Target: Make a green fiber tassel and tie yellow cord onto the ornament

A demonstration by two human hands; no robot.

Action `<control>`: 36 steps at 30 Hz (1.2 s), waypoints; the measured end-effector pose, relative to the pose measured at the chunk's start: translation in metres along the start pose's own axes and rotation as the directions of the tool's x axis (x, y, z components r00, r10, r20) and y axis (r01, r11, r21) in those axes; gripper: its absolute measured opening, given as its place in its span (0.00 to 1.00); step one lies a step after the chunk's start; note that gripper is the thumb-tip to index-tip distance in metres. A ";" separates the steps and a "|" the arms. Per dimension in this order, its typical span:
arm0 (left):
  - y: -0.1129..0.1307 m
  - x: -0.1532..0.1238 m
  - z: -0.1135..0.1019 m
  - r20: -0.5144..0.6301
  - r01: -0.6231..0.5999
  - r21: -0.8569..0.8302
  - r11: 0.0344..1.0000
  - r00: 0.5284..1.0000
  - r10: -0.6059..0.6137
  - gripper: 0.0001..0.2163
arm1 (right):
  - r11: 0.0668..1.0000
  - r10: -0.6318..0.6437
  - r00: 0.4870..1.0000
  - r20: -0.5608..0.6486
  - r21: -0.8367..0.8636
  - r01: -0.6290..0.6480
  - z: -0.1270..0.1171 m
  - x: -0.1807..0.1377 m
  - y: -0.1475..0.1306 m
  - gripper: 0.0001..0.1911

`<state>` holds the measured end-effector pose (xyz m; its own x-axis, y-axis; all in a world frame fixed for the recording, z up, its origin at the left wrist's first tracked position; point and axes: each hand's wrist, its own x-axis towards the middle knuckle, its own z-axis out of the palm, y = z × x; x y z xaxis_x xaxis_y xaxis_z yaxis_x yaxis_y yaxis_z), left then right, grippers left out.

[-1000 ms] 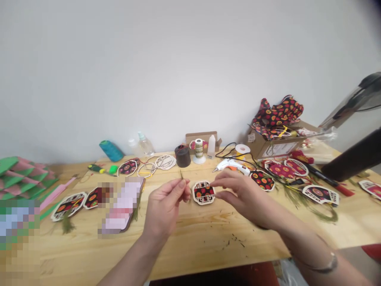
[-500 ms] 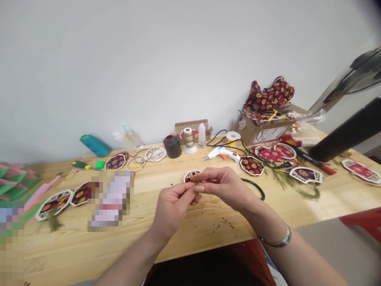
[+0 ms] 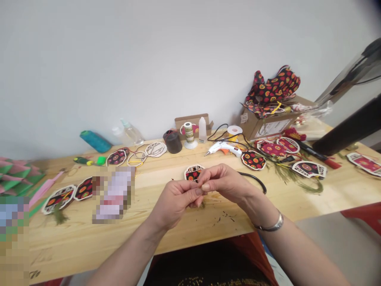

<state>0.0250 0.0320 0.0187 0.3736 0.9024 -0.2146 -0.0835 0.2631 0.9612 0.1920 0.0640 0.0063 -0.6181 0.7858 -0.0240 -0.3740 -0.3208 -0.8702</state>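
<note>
Having swung in from beside the lattice-framed ornament (image 3: 193,173), the right hand (image 3: 222,183) meets the left hand (image 3: 178,198) above the wooden table (image 3: 74,242), ornament just beyond. The left pinches an olive tassel (image 3: 203,204), mostly hidden; what the right grips cannot be told.

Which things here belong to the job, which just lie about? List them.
Likely job:
olive threads, mostly hidden, at the left hand and right hand
framed patterned piece just beyond them

Apparently lying about:
teal thread cone
clear bottle
large cardboard box
</note>
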 end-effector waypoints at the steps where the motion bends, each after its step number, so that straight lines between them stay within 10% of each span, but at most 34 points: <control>1: 0.000 0.000 -0.001 -0.004 -0.013 0.028 1.000 1.000 0.013 0.09 | 1.000 -0.018 1.000 -0.013 0.000 0.018 0.001 0.000 0.000 0.07; 16: -0.009 0.003 -0.013 -0.038 -0.169 0.345 0.923 0.980 0.194 0.05 | 0.985 -0.165 0.973 -0.162 -0.073 0.155 0.016 0.000 -0.011 0.10; 21: -0.004 -0.009 -0.024 -0.376 -0.154 0.503 0.851 0.847 0.375 0.12 | 0.969 -0.223 0.956 -0.193 -0.152 0.196 0.013 0.007 -0.014 0.09; 23: 0.000 -0.018 -0.022 -0.437 -0.072 0.363 0.929 0.867 0.238 0.09 | 0.959 -0.240 0.948 -0.210 -0.205 0.197 0.014 0.008 -0.015 0.09; 25: 0.002 -0.027 -0.015 -0.291 0.116 0.076 0.990 0.953 -0.089 0.11 | 0.947 -0.248 0.945 -0.214 -0.258 0.191 0.018 0.007 -0.015 0.09; 28: 0.000 -0.033 0.000 -0.022 0.358 -0.268 0.894 0.926 -0.377 0.15 | 0.925 -0.217 0.954 -0.209 -0.355 0.133 0.030 -0.004 -0.009 0.07; 36: -0.017 -0.023 0.002 -0.004 0.327 -0.466 0.822 0.928 -0.372 0.11 | 0.577 -0.254 0.966 0.043 -0.795 0.187 0.052 -0.045 0.016 0.09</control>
<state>0.0203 0.0064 0.0079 0.3746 0.7411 -0.5572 -0.3772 0.6708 0.6385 0.1783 -0.0038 0.0191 -0.5319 0.8181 0.2185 0.2183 0.3819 -0.8981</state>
